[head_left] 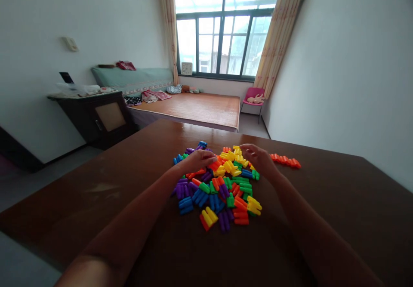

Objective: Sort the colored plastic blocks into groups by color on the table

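Note:
A heap of plastic blocks [214,196] in red, orange, yellow, green, blue and purple lies on the brown table [129,166]. My left hand [200,159] reaches over the heap's back left part, its fingers closed on an orange block [214,165]. My right hand [254,154] is at the back right edge of the heap, beside yellow blocks [237,151]; its fingertips are too small to tell whether they grip anything. Right of that hand, a row of joined orange blocks [285,160] lies apart from the heap.
Beyond the table stands a bed [200,106] with cloths on it. A dark cabinet [103,115] is at the left, and a pink chair [254,94] holding a soft toy stands near the curtain at the right.

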Available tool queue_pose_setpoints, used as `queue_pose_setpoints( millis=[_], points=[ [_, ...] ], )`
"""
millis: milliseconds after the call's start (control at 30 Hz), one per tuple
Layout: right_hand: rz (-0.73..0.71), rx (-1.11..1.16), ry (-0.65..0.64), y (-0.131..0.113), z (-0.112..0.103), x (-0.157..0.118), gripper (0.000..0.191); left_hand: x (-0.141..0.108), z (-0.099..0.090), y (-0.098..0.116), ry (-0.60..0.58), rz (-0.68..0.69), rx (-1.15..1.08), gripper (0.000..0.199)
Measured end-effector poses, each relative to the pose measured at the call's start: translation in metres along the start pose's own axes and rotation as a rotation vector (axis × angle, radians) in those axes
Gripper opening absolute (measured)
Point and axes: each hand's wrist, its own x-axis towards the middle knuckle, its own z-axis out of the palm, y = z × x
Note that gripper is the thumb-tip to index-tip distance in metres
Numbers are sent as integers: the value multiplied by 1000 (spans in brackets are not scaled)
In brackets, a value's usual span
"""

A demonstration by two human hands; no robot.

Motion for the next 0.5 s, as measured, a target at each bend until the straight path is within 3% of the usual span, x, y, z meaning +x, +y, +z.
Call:
queue_pose_setpoints(
  millis=[100, 200, 400, 500],
  points=[
    [-188, 135, -213, -39, 17, -2, 36, 3, 9, 3, 15, -18, -211, 46],
    [-284, 185, -334, -55, 26, -6, 47, 5, 15, 4, -14, -40, -302, 51],
    [-256, 211, -385, -54, 32, -8, 53, 6, 21, 9, -14, -89, -353, 51],
    [-248, 163, -356, -40, 23, -1, 49, 6, 20, 11, 48, -96, -350, 55]
  ],
)
